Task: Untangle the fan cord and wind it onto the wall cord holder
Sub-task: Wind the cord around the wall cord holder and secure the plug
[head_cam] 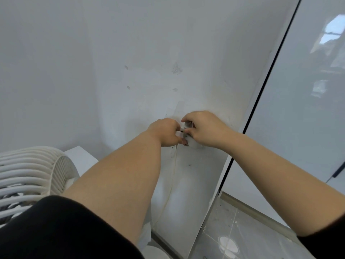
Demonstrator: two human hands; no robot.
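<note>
The fan cord point(173, 172), pinched in the left hand point(166, 132), should be kept taut while the cord holder point(194, 143) (mostly hidden) is gripped by the right hand point(204, 128).

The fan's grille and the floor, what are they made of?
Fan grille: looks like white moulded plastic, with smooth, rounded, slightly yellowed ribs. Floor: probably glazed grey tile, given the grout lines and glossy reflections.
</note>
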